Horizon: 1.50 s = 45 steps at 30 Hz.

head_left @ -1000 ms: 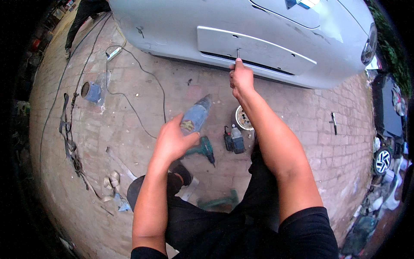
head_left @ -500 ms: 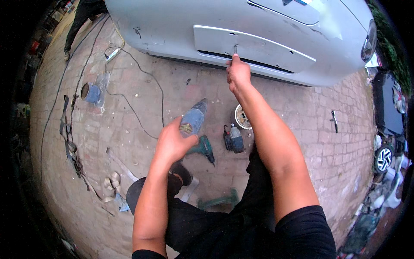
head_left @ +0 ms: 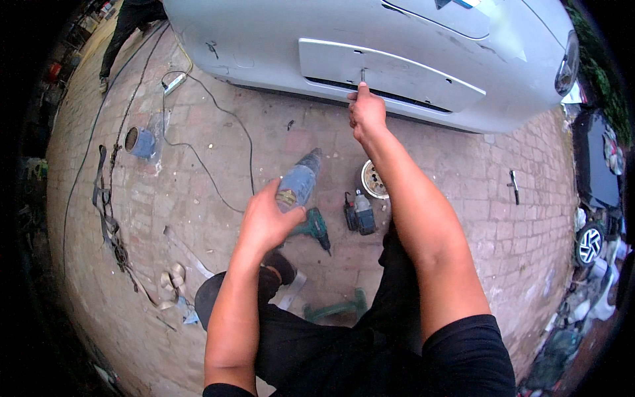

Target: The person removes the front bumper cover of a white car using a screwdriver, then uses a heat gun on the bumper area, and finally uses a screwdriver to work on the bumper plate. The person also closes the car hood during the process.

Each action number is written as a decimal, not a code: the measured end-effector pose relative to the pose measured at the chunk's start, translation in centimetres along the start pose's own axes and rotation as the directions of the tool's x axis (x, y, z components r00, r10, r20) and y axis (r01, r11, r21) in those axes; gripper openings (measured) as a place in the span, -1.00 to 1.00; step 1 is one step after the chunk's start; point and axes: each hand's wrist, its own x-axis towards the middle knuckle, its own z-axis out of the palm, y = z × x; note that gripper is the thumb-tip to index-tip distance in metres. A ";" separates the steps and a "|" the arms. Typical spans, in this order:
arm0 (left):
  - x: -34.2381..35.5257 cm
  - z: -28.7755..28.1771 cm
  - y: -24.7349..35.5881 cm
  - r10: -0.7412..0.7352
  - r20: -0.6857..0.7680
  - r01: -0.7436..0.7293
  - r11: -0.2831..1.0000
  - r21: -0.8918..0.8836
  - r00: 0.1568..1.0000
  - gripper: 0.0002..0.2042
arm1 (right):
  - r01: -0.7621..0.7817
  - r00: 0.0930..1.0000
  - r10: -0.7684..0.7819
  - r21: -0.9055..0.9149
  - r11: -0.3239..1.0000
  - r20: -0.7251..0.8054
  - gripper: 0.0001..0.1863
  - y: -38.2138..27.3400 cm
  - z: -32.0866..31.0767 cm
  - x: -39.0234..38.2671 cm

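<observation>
The silver car bumper (head_left: 264, 49) stands ahead of me with a flat raised panel (head_left: 397, 69) on it and a dark slot along its lower edge. My right hand (head_left: 367, 112) pinches a short, thin metal pin (head_left: 363, 75) that meets the panel near its middle. Lower and to the left, my left hand (head_left: 263, 215) wraps round the rear of a blue power tool (head_left: 301, 178) with a tapered nose. That nose points up and right, apart from the bumper. Which kind of power tool it is, I cannot tell.
A green cordless drill (head_left: 317, 231), a cordless impact wrench (head_left: 360, 213) and a round tin of small parts (head_left: 375, 177) are below my hands. A ratchet (head_left: 514, 187) lies right. Left are a blue can (head_left: 140, 142), cables, a power strip (head_left: 174, 83) and straps (head_left: 106, 205).
</observation>
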 end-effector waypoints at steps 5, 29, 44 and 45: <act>-0.1 -0.1 0.5 -0.013 0.008 0.013 1.000 -0.001 1.000 -0.24 | -0.028 1.000 0.028 0.024 0.999 0.013 -0.51 -0.4 0.0 -0.3; 0.3 0.7 1.2 0.048 0.008 -0.048 0.999 -0.022 0.999 -0.24 | -0.092 0.994 0.088 0.068 0.993 0.056 -0.54 -1.3 1.2 -0.9; 0.4 0.5 1.6 -0.012 0.053 0.013 1.000 -0.013 0.999 -0.24 | -0.043 0.997 0.038 0.073 0.996 0.067 -0.52 -1.2 1.1 -1.2; 0.4 0.6 1.7 -0.006 0.040 0.007 0.999 -0.033 0.999 -0.24 | -0.049 0.995 0.046 0.036 0.998 0.083 -0.54 -1.5 0.4 -1.4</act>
